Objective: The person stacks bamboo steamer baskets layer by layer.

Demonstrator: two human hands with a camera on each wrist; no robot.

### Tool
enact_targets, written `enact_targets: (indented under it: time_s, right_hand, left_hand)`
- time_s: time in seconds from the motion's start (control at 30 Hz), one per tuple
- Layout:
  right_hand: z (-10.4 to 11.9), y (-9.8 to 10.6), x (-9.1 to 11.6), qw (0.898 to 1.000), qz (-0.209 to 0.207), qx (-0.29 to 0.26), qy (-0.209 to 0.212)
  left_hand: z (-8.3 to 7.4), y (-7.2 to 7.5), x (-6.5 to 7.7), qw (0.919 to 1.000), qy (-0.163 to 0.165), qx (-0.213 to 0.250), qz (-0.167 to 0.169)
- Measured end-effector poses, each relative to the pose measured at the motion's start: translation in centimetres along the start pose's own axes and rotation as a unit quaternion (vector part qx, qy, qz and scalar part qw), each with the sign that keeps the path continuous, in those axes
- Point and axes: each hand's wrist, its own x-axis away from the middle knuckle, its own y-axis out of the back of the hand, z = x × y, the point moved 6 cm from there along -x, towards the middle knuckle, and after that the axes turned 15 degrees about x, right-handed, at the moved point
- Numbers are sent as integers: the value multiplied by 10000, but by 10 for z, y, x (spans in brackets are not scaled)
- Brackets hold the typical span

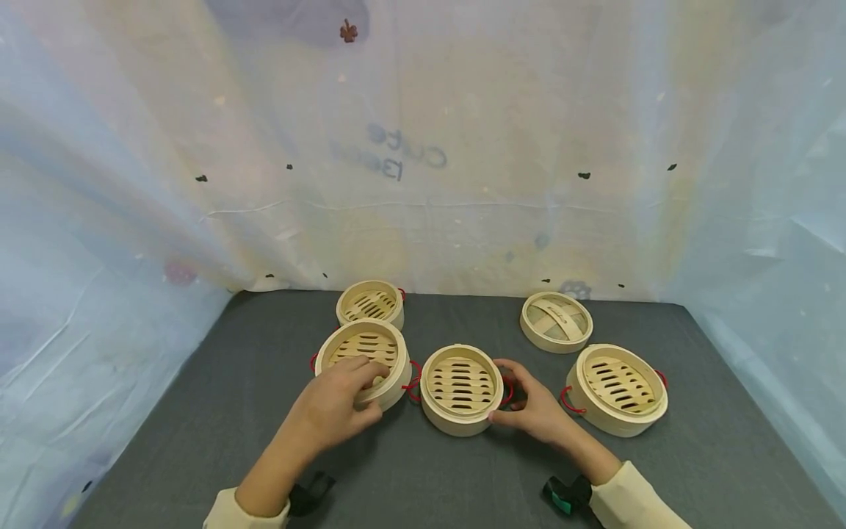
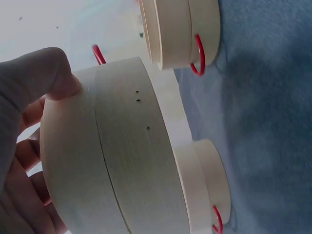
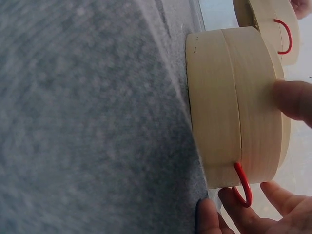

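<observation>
My left hand (image 1: 333,404) grips the near rim of a round bamboo steamer basket (image 1: 405,375), thumb on the outer wall and fingers curled inside over the slatted base. In the left wrist view that basket (image 2: 117,131) is tilted and stands higher than the baskets behind it. To its right, a second steamer basket (image 1: 456,426) sits upright on the dark cloth. Thumb at its front edge, my right hand (image 1: 537,408) holds this one by the right side, with fingers around the red loop handle (image 3: 245,187). Both baskets have slatted bases and red side loops.
Behind the left basket stands another steamer basket (image 1: 396,317), partly covered by it in the head view. A bamboo lid (image 1: 557,342) with a strap handle lies at the back right. One more steamer basket (image 1: 611,422) is at the right. Pale sheeting (image 1: 463,242) hangs behind the table.
</observation>
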Motion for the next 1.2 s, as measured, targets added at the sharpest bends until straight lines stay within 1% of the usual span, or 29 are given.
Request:
enact_targets:
  time_s: [0.3,0.4,0.5,0.77,0.97,1.1,1.2]
  right_hand:
    - [1,1,1,10000,-15,56,2]
    - [1,1,1,10000,-5,44,8]
    - [1,1,0,10000,3,48,29]
    - [2,1,0,10000,-1,35,43]
    - [2,1,0,9999,-21,16,124]
    - [2,1,0,9999,-16,45,114]
    - [1,1,0,9999,-12,88,99]
  left_hand:
    - [-10,-15,-16,9996,166,56,220]
    - [-16,-20,-22,9995,92,53,289]
    - [-22,-25,-27,9994,-49,16,336]
    - [-35,-42,-36,9983,-380,-101,429]
    - [-41,-53,-43,9980,-353,-56,527]
    - [-45,-60,-46,9973,-332,11,650]
    - [-48,-63,-47,9972,-345,25,669]
